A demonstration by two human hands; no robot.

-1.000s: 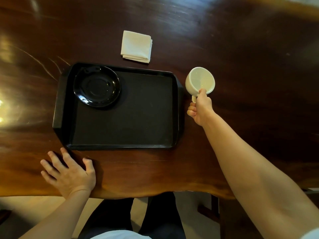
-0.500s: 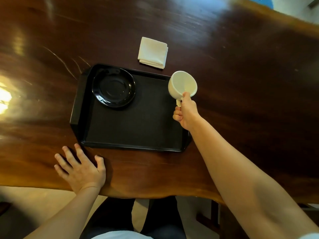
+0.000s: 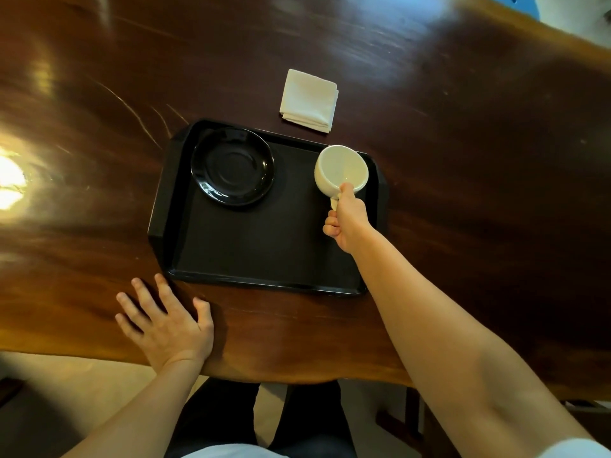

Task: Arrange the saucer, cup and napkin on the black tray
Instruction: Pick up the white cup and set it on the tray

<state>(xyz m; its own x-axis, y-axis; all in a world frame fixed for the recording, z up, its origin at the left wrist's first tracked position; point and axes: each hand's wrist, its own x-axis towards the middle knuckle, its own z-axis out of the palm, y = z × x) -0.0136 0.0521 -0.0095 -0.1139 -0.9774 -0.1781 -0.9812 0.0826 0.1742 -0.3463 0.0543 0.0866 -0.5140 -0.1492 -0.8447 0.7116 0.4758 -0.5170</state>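
Observation:
The black tray (image 3: 264,246) lies on the dark wooden table. A black saucer (image 3: 233,166) sits in the tray's far left corner. My right hand (image 3: 347,219) is shut on the handle of a cream cup (image 3: 340,170), held tilted over the tray's far right corner, its mouth turned toward me. I cannot tell whether the cup touches the tray. A folded cream napkin (image 3: 309,100) lies on the table just beyond the tray's far edge. My left hand (image 3: 165,322) rests flat with fingers spread on the table by the tray's near left corner.
The wooden table (image 3: 479,193) stretches wide to the right and left of the tray, with bright glare at the left. Its near edge runs just behind my left wrist. My dark trousers and the floor show below.
My right hand has carried the cup leftward from the table beside the tray to above the tray's far right corner. The left hand has stayed flat.

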